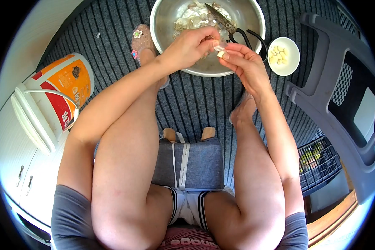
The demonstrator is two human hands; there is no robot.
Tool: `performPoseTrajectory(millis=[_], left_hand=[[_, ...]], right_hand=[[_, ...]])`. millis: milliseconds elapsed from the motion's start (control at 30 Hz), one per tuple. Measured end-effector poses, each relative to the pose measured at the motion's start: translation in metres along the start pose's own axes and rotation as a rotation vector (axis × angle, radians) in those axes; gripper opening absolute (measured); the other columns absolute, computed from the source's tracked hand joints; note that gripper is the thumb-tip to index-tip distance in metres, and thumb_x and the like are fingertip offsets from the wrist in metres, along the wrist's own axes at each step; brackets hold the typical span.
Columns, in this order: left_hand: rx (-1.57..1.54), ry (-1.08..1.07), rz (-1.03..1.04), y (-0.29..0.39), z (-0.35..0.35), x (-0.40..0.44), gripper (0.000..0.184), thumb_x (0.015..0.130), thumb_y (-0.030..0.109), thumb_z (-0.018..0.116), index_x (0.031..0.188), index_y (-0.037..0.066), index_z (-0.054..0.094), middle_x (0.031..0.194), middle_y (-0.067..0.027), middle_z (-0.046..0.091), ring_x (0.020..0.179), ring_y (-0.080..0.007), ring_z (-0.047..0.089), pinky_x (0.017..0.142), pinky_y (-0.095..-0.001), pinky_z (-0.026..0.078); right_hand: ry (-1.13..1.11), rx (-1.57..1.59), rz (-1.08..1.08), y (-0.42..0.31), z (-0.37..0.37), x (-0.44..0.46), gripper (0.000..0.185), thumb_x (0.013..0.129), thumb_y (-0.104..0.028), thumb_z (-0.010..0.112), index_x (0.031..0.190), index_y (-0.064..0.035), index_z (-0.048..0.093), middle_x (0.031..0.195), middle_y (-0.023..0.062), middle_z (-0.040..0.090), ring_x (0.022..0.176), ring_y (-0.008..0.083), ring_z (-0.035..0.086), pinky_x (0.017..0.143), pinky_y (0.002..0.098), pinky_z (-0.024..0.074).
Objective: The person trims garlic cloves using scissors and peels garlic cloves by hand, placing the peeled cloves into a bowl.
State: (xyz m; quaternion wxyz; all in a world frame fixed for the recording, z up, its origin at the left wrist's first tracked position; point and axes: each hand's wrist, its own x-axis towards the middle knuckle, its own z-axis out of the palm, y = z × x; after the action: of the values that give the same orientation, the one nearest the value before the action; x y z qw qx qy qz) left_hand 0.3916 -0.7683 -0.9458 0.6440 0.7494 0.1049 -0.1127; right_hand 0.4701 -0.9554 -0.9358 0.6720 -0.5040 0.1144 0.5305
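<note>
Over the near rim of a large metal bowl [166, 21], my two hands meet fingertip to fingertip. My right hand [251, 68] pinches a pale garlic clove [221, 54] between thumb and fingers. Bits of papery skin show where the fingertips come together. My left hand [193, 46] is closed in a pinch at the clove's skin, its fingers partly hiding what they grip. Inside the metal bowl lie garlic skins [191, 20]. Black-handled scissors [221, 18] rest across the bowl, blades inward and handles over the right rim. Several peeled cloves [278, 55] sit in a small white bowl [296, 58].
A grey plastic chair or stool [321, 62] stands at the right, with a black basket [321, 164] below it. An orange and white bucket [73, 75] is at the left by white cabinets [16, 162]. A low cloth-covered stool [204, 164] is between my legs on the striped mat [196, 102].
</note>
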Motion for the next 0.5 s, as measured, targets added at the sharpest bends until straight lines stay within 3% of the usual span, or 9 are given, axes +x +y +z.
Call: performPoseTrajectory(millis=[100,200,433,500], left_hand=[[-0.229,-0.043,-0.159,0.004,0.003,-0.002,0.021,0.094,0.021,0.058,0.105,0.004,0.061,0.075,-0.0011,0.059,0.069,-0.0081,0.056,0.064,-0.0231,0.048],[-0.265,-0.137,-0.156,0.001,0.005,-0.001,0.025,0.093,0.024,0.060,0.107,0.003,0.062,0.080,-0.0031,0.063,0.073,-0.0089,0.060,0.067,-0.0235,0.050],[-0.344,0.022,-0.275,0.005,0.006,0.001,0.021,0.091,0.016,0.058,0.098,-0.003,0.062,0.079,-0.0071,0.065,0.067,-0.0118,0.062,0.063,-0.0243,0.053],[-0.332,0.054,-0.276,0.011,0.009,0.001,0.020,0.090,0.015,0.057,0.096,-0.003,0.062,0.078,-0.0072,0.065,0.066,-0.0120,0.062,0.063,-0.0244,0.053]], right_hand=[[0.040,-0.023,-0.048,0.005,-0.002,0.001,0.027,0.086,-0.003,0.064,0.110,0.0062,0.057,0.100,0.0138,0.064,0.090,0.0199,0.066,0.086,0.0280,0.0541],[0.083,-0.104,-0.117,0.004,0.001,-0.002,0.025,0.086,-0.005,0.065,0.108,0.0063,0.059,0.103,0.0126,0.064,0.087,0.0178,0.066,0.083,0.0257,0.0534],[0.234,-0.505,-0.424,0.009,0.011,-0.005,0.028,0.085,-0.008,0.067,0.109,0.0041,0.060,0.100,0.0102,0.065,0.081,0.0117,0.063,0.075,0.0218,0.0499],[0.244,-0.436,-0.388,0.005,0.020,-0.009,0.029,0.083,-0.006,0.068,0.109,0.0039,0.059,0.100,0.0100,0.064,0.082,0.0112,0.063,0.074,0.0214,0.0493]])
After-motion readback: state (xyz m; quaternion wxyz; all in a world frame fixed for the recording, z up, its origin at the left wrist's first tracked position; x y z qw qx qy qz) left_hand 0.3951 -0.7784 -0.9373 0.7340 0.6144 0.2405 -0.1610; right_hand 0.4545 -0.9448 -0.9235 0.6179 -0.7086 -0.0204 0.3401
